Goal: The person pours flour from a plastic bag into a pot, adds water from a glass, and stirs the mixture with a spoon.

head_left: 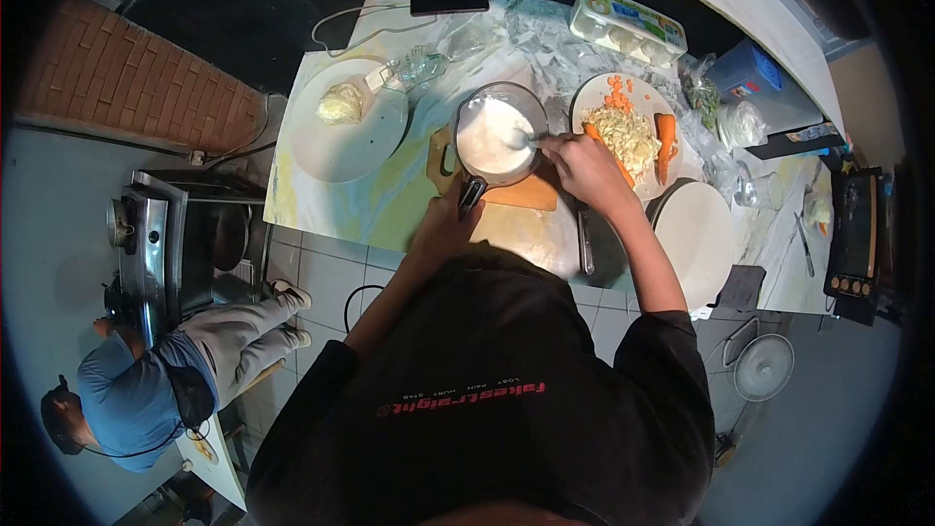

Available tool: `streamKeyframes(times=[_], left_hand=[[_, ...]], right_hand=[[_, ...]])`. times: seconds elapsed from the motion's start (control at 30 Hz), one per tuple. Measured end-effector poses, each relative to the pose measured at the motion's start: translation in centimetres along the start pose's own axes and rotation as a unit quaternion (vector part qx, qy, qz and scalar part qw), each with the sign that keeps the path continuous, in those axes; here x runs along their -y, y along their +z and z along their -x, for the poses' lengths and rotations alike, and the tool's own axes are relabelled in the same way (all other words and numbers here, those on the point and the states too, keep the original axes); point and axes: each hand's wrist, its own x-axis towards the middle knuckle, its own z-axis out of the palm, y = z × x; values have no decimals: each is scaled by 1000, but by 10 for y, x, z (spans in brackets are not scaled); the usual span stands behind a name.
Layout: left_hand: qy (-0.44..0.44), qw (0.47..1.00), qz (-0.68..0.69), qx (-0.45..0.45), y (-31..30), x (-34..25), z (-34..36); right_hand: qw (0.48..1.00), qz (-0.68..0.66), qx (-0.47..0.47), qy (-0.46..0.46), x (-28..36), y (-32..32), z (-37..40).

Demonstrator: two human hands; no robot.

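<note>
My left hand (448, 226) is closed around the black handle (471, 194) of a saucepan (538, 109). A white, creamy liquid (482, 141) fills part of the pan. My right hand (591, 173) grips a metal spoon (518, 139) whose head dips into the liquid; its exact shape is hard to make out. Beneath the pan lies a wooden cutting board (441, 164). Just right of the pan, partly behind my right hand, a white plate (584, 97) carries a pale chopped heap (623, 136), diced carrot (617, 93) and carrot pieces (666, 141).
At left, a white plate (331, 156) holds a pale wrapped lump (341, 104). A knife (585, 244) lies near the front edge. An egg carton (628, 24) and phone (449, 2) sit at the back. Another person (146, 390) is by the stove (156, 244) at left.
</note>
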Motion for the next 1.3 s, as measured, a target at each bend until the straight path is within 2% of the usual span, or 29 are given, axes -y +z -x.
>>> streamKeyframes(times=[0.2, 0.3, 0.43, 0.5, 0.53, 0.6, 0.63, 0.7, 0.83, 0.9, 0.97, 1.03, 1.17, 1.23, 1.3], left_hand=[[25, 999, -22, -24, 7, 9, 1], [-1, 1000, -25, -6, 4, 5, 2], [-11, 1000, -9, 4, 0, -4, 2], [-10, 1000, -10, 3, -1, -4, 2], [-7, 1000, -4, 1, -2, -4, 2], [-6, 1000, 3, 0, 0, -4, 3], [2, 1000, 2, -6, 1, -4, 3], [10, 1000, 0, -12, 2, -3, 4], [-2, 1000, -14, -10, 3, -4, 5], [-10, 1000, -20, -8, 5, -4, 6], [2, 1000, 1, -9, 8, 0, 7], [-3, 1000, -6, -9, 7, 0, 6], [-34, 999, -1, 17, -1, -6, 4], [-24, 1000, -2, 11, 0, -4, 4], [-15, 1000, -2, 4, 2, -1, 4]], right_hand=[[995, -52, 82, -13, 13, 6, 7], [993, -84, 71, -44, 13, 12, -2], [990, -116, 76, -23, 8, 14, -16], [986, -113, -55, -110, -2, 22, -18], [986, -113, -54, -111, -5, 19, -17], [999, -11, -37, -26, -7, 10, -11], [999, -11, -35, -26, -8, 8, -7], [992, 120, 7, 33, -6, 7, 1], [992, 112, 35, 37, 15, 11, 16], [999, 28, 29, 1, 22, 20, 18], [999, 7, 44, 10, 26, 25, 13], [999, -11, -23, -44, 20, 34, 5], [993, 29, -87, -68, 7, 29, -3], [994, 97, -46, 33, 4, 20, 0], [992, 111, -58, 31, 2, 19, 8]])
